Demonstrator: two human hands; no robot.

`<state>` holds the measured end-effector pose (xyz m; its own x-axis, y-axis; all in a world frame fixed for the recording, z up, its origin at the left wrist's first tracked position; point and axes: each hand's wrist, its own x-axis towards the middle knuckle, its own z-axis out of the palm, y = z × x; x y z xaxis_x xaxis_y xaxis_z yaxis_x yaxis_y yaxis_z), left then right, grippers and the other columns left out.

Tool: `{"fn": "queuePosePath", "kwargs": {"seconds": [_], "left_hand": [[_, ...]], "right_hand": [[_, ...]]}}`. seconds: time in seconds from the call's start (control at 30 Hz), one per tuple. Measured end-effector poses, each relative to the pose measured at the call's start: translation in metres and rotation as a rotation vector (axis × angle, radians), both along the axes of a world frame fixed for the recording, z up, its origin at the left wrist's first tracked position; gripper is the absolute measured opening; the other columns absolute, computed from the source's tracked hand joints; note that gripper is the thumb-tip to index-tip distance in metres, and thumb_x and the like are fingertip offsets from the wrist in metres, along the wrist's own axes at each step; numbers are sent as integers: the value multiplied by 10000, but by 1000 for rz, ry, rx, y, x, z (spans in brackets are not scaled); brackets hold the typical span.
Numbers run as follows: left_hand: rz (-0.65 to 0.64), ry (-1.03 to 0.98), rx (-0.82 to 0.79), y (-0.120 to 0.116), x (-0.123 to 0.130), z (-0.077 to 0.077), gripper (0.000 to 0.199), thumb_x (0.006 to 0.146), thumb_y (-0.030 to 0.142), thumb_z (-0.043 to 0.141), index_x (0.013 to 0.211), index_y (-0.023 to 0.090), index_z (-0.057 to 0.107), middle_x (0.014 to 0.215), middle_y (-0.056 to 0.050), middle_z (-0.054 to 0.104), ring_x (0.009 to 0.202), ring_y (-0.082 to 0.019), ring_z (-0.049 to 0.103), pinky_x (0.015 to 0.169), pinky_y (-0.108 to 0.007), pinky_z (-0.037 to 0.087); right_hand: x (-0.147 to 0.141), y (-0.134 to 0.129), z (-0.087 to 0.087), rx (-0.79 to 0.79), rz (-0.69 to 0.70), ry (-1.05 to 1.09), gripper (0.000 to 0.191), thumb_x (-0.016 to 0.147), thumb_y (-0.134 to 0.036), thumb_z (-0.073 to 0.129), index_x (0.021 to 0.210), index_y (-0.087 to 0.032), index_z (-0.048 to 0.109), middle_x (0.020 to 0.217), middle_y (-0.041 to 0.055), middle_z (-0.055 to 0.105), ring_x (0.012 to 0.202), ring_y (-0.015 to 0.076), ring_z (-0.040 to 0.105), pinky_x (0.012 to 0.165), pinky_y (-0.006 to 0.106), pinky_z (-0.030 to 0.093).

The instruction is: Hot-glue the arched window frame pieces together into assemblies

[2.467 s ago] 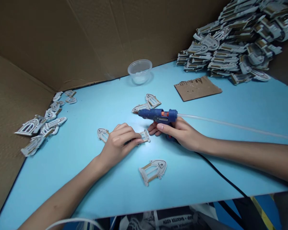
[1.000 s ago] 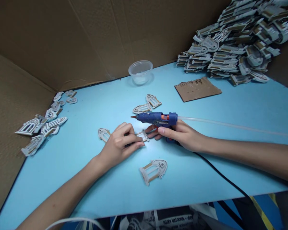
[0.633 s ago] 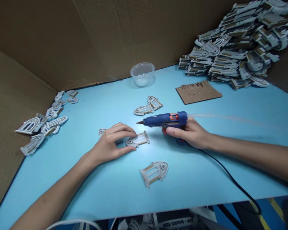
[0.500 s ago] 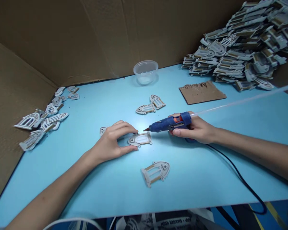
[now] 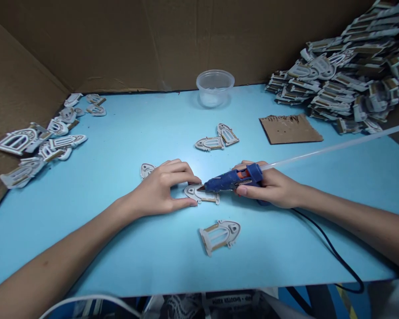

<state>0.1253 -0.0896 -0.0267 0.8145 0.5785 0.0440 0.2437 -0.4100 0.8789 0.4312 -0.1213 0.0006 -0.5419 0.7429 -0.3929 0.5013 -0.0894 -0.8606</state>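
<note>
The tip of the blue hot glue gun [image 5: 234,178] has come down from its earlier height and now sits right over the arched white window frame [image 5: 202,194]. From this view, I cannot tell whether the nozzle touches the frame. The right hand [image 5: 269,184] is closed around the gun's grip, and a long translucent glue stick [image 5: 326,146] runs back from the gun's rear, now angled up and away. A black power cord [image 5: 332,252] trails from the gun across the light-blue tabletop [image 5: 119,248].

The left hand [image 5: 161,188] stays spread around the frame's left end, with fingers above and thumb below. They are apart, not closed into a fist, though I cannot tell how firmly they press. The frame lies flat between both hands, near the middle of the tabletop.

A small arched piece [image 5: 146,170] lies just beyond the left fingers. Two more pieces [image 5: 217,141] sit together farther ahead, and another arched frame [image 5: 219,236] lies nearer the person. Beyond them are a clear plastic tub [image 5: 215,87], a cardboard scrap [image 5: 290,129], a large heap of assembled pieces [image 5: 339,84] and a smaller pile [image 5: 40,141].
</note>
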Motion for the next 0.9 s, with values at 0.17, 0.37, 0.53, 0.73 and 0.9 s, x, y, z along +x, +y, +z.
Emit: {"fn": "queuePosePath", "kwargs": {"seconds": [0.17,0.37,0.53,0.73,0.9], "left_hand": [[-5,19,15,0,0,1,335,908,398,790,1137,159,737,1042,-83,713,974,-215,657,876,-372,497],[2,23,17,0,0,1,349,916,444,775,1132,172,745,1043,-83,723,980,-216,666,876,-369,505],[-3,10,28,0,0,0,357,908,440,784,1130,164,740,1040,-81,716,975,-215,661,872,-363,490],[-1,16,19,1,0,0,365,904,439,789,1141,166,739,1050,-75,715,995,-211,663,879,-360,492],[-4,14,14,1,1,0,365,905,442,787,1141,167,741,1043,-73,717,985,-207,665,871,-350,495]], "right_hand": [[-1,-1,1,26,21,-7,366,956,-513,625,874,-159,658,795,57,607,708,169,548,638,301,411],[-6,-1,3,50,41,-15,389,967,-487,597,732,-183,534,729,40,552,684,163,493,633,313,365],[-6,-3,3,55,30,-13,409,971,-496,587,713,-188,509,722,36,537,674,162,479,626,317,349],[-5,-3,3,64,41,-34,413,978,-505,574,726,-182,519,722,37,525,662,158,474,617,317,337],[-6,-2,4,57,33,-34,421,970,-514,584,718,-185,510,739,41,532,671,162,479,628,321,342]]}}
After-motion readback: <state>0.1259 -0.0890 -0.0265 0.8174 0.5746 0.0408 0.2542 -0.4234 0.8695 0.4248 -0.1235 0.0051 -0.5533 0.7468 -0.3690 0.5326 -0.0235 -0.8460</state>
